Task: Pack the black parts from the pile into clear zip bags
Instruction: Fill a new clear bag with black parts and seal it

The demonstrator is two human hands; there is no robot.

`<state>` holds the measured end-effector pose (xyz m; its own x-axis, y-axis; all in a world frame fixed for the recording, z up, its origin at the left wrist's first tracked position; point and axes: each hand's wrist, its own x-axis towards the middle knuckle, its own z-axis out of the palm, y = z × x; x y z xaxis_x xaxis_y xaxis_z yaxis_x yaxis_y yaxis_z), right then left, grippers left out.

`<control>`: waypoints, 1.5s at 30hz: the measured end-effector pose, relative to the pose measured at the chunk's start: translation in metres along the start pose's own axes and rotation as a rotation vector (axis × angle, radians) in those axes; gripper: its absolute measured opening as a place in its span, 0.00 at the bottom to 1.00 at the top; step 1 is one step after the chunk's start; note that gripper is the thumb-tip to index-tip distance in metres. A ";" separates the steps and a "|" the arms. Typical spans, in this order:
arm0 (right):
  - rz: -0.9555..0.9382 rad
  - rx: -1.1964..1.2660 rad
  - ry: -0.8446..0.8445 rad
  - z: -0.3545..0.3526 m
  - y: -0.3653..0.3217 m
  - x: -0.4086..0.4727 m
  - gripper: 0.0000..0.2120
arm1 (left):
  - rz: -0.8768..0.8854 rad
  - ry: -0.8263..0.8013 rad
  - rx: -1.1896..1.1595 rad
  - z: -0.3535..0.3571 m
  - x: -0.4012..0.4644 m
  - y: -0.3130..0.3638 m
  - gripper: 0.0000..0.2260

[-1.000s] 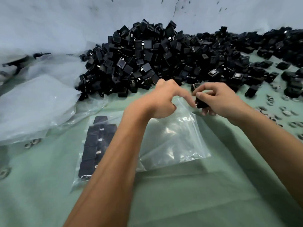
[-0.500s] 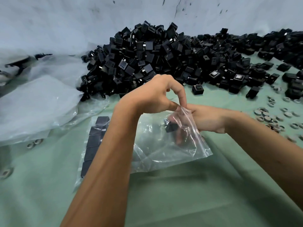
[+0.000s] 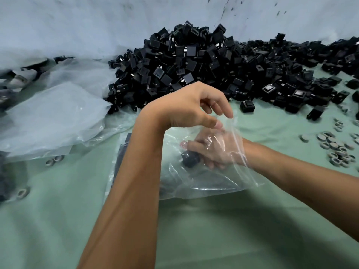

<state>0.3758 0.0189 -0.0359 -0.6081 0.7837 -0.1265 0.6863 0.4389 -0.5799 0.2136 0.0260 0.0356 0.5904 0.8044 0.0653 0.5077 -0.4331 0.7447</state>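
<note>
Left hand (image 3: 186, 107) pinching the clear zip bag (image 3: 209, 183) mouth up and open; right hand (image 3: 211, 150) inside the bag, fingers curled round a black part (image 3: 191, 159), well short of the pile (image 3: 194, 63).

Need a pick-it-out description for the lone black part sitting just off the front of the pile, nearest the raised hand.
Start at the big pile of black parts against the pale wall, then drop to its front edge on the green table. Just right of the left hand fingertips, a single black part sits on bare green, apart from the heap. It is a small cube with an open square recess facing up.
</note>
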 end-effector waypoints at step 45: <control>-0.480 -0.285 0.189 0.034 0.002 0.029 0.30 | -0.744 0.249 0.029 -0.056 -0.085 -0.107 0.08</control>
<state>0.3457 0.0273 -0.0679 -0.8135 0.5217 0.2571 0.4481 0.8440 -0.2948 0.0745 0.0266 -0.0123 -0.0673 0.9532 -0.2947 0.7330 0.2476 0.6336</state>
